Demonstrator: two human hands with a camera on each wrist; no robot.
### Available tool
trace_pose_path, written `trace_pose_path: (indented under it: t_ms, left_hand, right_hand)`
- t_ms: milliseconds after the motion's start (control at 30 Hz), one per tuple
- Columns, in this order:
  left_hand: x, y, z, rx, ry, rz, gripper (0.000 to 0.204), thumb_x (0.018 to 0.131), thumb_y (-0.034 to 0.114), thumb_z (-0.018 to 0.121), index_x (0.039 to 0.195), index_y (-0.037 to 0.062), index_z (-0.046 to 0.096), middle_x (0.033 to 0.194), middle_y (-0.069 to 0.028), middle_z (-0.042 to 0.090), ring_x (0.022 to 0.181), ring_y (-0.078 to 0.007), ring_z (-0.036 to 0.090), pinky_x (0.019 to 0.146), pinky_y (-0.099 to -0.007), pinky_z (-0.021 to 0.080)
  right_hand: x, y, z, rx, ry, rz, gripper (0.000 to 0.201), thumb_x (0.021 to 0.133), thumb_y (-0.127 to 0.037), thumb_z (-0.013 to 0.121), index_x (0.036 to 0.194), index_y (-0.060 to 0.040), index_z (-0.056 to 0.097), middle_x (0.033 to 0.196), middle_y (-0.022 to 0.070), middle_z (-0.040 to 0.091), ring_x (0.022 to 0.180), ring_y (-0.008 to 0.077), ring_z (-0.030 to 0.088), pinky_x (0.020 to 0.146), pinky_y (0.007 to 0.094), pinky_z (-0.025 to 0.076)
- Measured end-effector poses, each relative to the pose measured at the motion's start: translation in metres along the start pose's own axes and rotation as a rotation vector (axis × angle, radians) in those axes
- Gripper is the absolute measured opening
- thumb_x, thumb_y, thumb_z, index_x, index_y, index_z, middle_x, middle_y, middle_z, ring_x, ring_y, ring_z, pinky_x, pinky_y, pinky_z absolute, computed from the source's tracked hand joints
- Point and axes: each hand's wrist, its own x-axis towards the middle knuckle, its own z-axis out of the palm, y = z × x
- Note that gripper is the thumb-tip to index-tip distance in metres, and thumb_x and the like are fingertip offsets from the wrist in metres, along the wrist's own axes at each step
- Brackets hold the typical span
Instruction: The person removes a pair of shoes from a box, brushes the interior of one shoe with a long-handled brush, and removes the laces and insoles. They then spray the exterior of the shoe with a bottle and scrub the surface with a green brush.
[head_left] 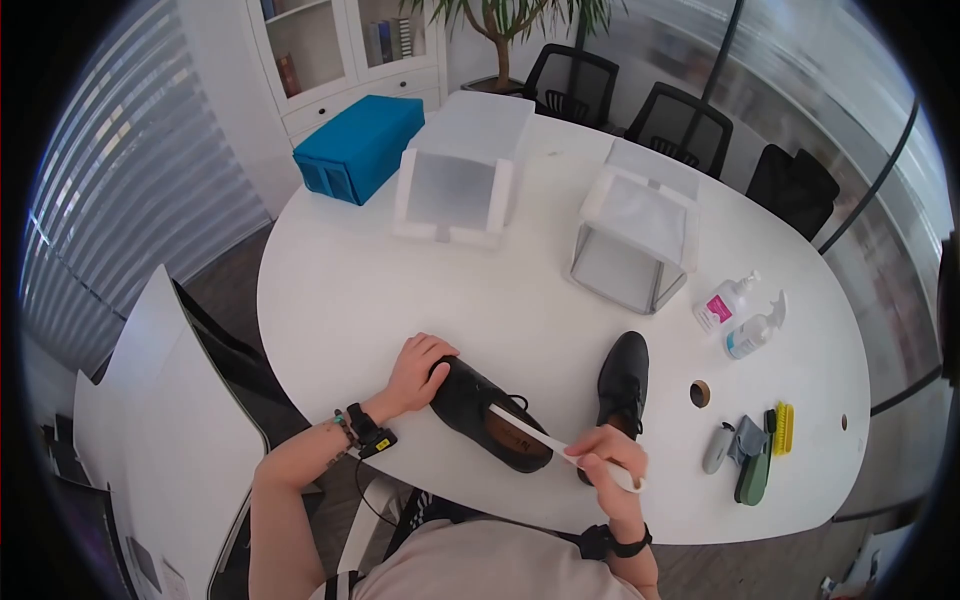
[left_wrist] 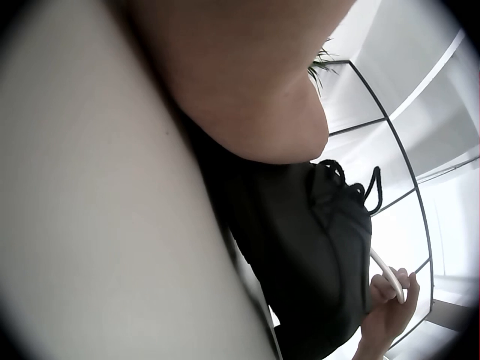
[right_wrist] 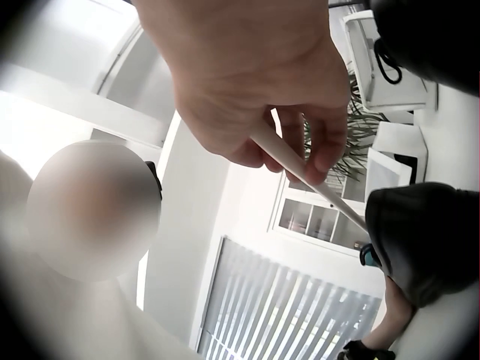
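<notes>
A black lace-up shoe (head_left: 462,402) lies on the white table with its brown insole showing and its toe toward the upper left. My left hand (head_left: 412,374) holds that toe, thumb on one side and fingers over the front. In my right hand (head_left: 612,462) is a white shoehorn (head_left: 541,436), pinched near its handle end. Its far end reaches into the opening of the shoe; the right wrist view shows the shoehorn (right_wrist: 341,204) running to the heel. The second black shoe (head_left: 623,375) stands to the right, its heel partly behind my right hand.
Two clear shoe boxes (head_left: 465,125) (head_left: 625,265) and a blue fabric box (head_left: 360,148) stand farther back. At right are two spray or pump bottles (head_left: 722,305), a yellow brush (head_left: 783,428), a green-handled brush (head_left: 754,480), a grey cloth (head_left: 747,440) and a grey oblong item (head_left: 717,449).
</notes>
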Motion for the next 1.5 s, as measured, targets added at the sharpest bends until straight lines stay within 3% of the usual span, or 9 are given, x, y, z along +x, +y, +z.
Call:
trace_pose_path:
  t_ms: [267,367,533,833,967,1233,1300,1400,1500]
  left_hand:
    - [0.002,0.001,-0.002,0.011,-0.007,0.022,0.026,0.105,0.024,0.059,0.121,0.0073,0.071,0.116,-0.0122,0.069,0.113,-0.0357,0.06,0.103,-0.046,0.045]
    - [0.002,0.003,-0.002,0.017,-0.004,0.019,0.026,0.105,0.024,0.059,0.12,0.0074,0.071,0.116,-0.0122,0.069,0.112,-0.0357,0.06,0.103,-0.0459,0.045]
    - [0.001,0.003,-0.003,0.018,-0.001,0.028,0.026,0.105,0.024,0.059,0.121,0.0074,0.071,0.116,-0.0121,0.069,0.112,-0.0355,0.06,0.102,-0.0457,0.045]
    - [0.002,0.004,-0.004,0.02,0.003,0.016,0.026,0.105,0.024,0.059,0.121,0.0071,0.071,0.116,-0.0121,0.069,0.112,-0.0358,0.06,0.102,-0.0457,0.045]
    - [0.002,0.004,-0.003,0.015,-0.002,0.031,0.026,0.104,0.023,0.059,0.121,0.0072,0.071,0.117,-0.0121,0.069,0.112,-0.0354,0.06,0.102,-0.0457,0.045]
    - [0.001,0.003,-0.001,0.029,0.001,0.019,0.026,0.104,0.023,0.06,0.121,0.0071,0.071,0.117,-0.0121,0.069,0.114,-0.0351,0.06,0.103,-0.0459,0.045]
    - [0.001,0.001,-0.001,0.023,-0.004,0.02,0.026,0.103,0.022,0.06,0.121,0.0071,0.071,0.117,-0.0118,0.069,0.113,-0.035,0.06,0.102,-0.0458,0.045]
    - [0.002,0.003,-0.002,0.026,-0.001,0.026,0.026,0.103,0.022,0.06,0.121,0.0071,0.071,0.117,-0.0118,0.069,0.113,-0.0351,0.06,0.102,-0.0458,0.044]
    - [0.002,0.002,-0.002,0.03,-0.005,0.024,0.026,0.103,0.022,0.06,0.121,0.0071,0.071,0.117,-0.0118,0.069,0.113,-0.0352,0.06,0.103,-0.0457,0.044]
  right_hand:
    - [-0.012,-0.038,-0.048,0.163,0.278,-0.303,0.046,0.102,-0.024,0.061,0.061,-0.0031,0.06,0.064,0.0133,0.069,0.054,0.0198,0.056,0.053,0.0318,0.04]
    - [-0.004,-0.032,-0.016,-0.12,0.027,-0.024,0.038,0.101,-0.021,0.065,0.069,-0.0016,0.067,0.073,0.0129,0.073,0.065,0.0197,0.064,0.059,0.0308,0.045]
    - [-0.018,-0.031,-0.049,0.255,0.356,-0.115,0.055,0.101,-0.032,0.059,0.055,-0.0038,0.053,0.053,0.0157,0.061,0.047,0.02,0.053,0.045,0.0322,0.033]
    - [-0.006,-0.016,-0.042,-0.046,0.161,0.075,0.043,0.103,-0.027,0.065,0.07,-0.0001,0.064,0.062,0.0104,0.057,0.058,0.0228,0.059,0.058,0.0339,0.045]
    - [-0.021,-0.042,-0.076,0.309,0.525,-0.158,0.054,0.104,-0.028,0.056,0.054,-0.0078,0.047,0.056,0.0142,0.061,0.042,0.0209,0.046,0.049,0.0336,0.034]
    - [-0.004,-0.044,-0.039,-0.189,0.147,0.001,0.053,0.102,-0.036,0.063,0.06,-0.0027,0.059,0.057,0.0143,0.064,0.049,0.0201,0.055,0.052,0.0313,0.041]
    - [-0.007,-0.044,-0.037,-0.173,0.132,0.004,0.046,0.1,-0.03,0.062,0.063,-0.0033,0.06,0.057,0.0132,0.063,0.048,0.0194,0.054,0.05,0.0307,0.04]
    - [-0.019,-0.045,-0.062,0.202,0.526,-0.209,0.051,0.1,-0.026,0.057,0.054,-0.0066,0.047,0.051,0.0126,0.057,0.041,0.0173,0.044,0.043,0.0317,0.03]
    - [-0.018,-0.051,-0.076,0.323,0.395,-0.203,0.057,0.105,-0.028,0.055,0.053,-0.0068,0.043,0.05,0.0111,0.054,0.041,0.0177,0.044,0.044,0.0313,0.028]
